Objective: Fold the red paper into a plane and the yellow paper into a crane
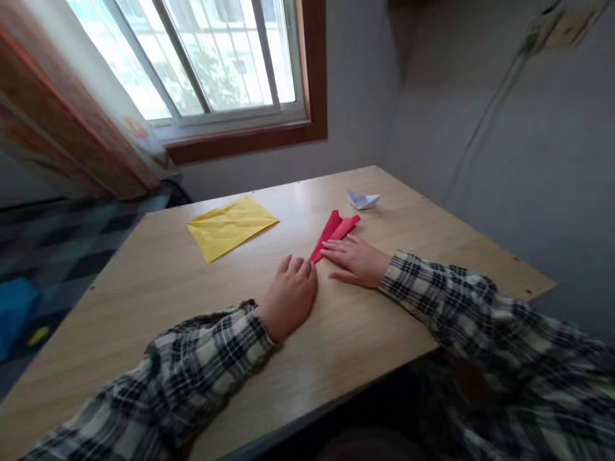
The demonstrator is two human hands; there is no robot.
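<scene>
A red folded paper airplane [327, 234] lies on the table with its narrow tip pointing toward me and its two wide ends away. My left hand [294, 291] is closed at that tip, its fingers curled and the thumb hidden below. Flat on the airplane's right side rests my right hand [356, 261], fingers stretched out over the red paper. Behind it, apart from both hands, stands a small white paper boat [363, 200]. A creased yellow sheet of paper [232, 227] lies flat to the left, touched by neither hand.
The wooden table [192, 301] narrows to a far corner near the grey wall [358, 83]. Beyond its left side are a checkered surface [62, 237] and a blue object [16, 314]. A window [211, 57] with a curtain [72, 102] is at the back left.
</scene>
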